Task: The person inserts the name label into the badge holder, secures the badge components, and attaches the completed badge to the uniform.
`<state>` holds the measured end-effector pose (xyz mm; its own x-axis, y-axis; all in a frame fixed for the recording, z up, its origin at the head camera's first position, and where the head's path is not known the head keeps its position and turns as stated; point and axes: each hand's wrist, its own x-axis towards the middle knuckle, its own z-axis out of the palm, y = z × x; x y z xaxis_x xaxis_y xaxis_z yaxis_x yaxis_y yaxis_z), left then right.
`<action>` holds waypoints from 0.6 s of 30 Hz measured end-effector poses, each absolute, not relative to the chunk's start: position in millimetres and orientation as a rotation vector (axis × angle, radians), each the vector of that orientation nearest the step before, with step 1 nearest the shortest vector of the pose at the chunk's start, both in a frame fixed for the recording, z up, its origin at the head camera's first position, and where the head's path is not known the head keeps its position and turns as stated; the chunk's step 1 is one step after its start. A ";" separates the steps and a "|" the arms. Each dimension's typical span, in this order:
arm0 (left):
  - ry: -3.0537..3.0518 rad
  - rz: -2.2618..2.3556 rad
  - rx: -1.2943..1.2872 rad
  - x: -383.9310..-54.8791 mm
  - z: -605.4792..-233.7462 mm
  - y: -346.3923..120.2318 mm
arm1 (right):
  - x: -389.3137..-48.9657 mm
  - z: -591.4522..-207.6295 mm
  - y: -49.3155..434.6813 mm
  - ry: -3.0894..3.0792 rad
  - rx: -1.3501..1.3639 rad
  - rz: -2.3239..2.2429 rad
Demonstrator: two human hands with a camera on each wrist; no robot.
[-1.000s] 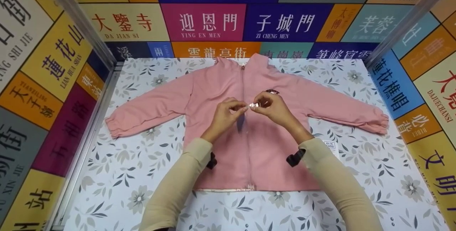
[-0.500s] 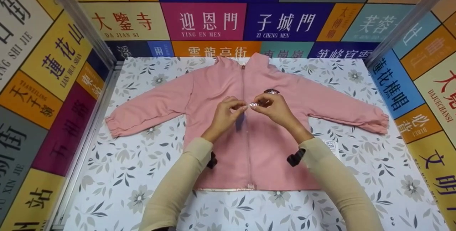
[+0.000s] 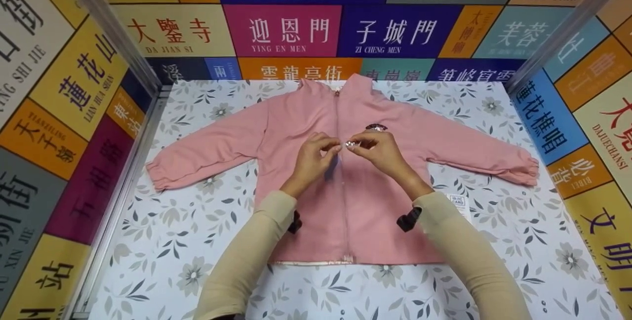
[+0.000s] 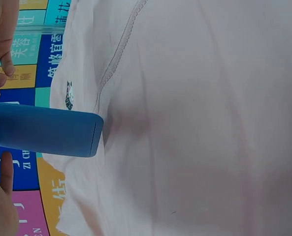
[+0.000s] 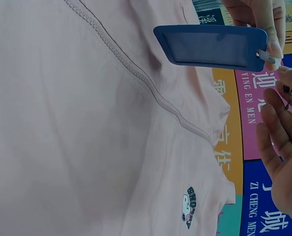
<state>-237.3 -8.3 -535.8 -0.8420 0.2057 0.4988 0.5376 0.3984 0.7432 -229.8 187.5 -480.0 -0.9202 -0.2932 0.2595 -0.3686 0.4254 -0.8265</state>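
Observation:
A blue badge holder (image 5: 212, 46) with a clear window hangs between the hands above a pink zip jacket (image 3: 306, 221). It shows side-on in the head view and from its plain blue back in the left wrist view. My left hand (image 3: 316, 154) pinches the strap end at the holder's top, where a small snap (image 5: 271, 60) shows in the right wrist view. With thumb and forefinger, my right hand (image 3: 382, 152) holds a small shiny metal piece (image 3: 352, 144), apparently the clip. Fingers hide most of it. The fingertips of both hands nearly meet.
Front up, the jacket lies with sleeves spread and zip closed on a floral-patterned table (image 3: 163, 251). A dark printed patch (image 3: 376, 127) marks its chest. A white printed card (image 3: 458, 203) lies by the right forearm. Colourful sign panels (image 3: 289, 31) wall the table.
Both hands stay almost in place. The badge holder has swung slightly to the left beneath them, and the shiny piece between the fingers has turned a little.

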 end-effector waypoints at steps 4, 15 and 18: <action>-2.324 -1.418 -0.661 -237.6 -535.6 -8.5 | -229.7 -479.3 188.0 -2.567 0.621 1.547; -2.325 -1.235 -0.573 -235.4 -533.0 -3.1 | -228.6 -482.3 185.5 -2.499 0.662 1.536; -2.313 -1.207 -0.553 -235.6 -531.9 -2.0 | -229.2 -484.0 184.7 -2.470 0.688 1.543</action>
<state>-235.6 -2.0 -531.9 -0.8083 0.1333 0.5735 0.5466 0.5319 0.6467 -229.2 184.7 -484.0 -0.8837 -0.3011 0.3582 -0.4540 0.3663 -0.8122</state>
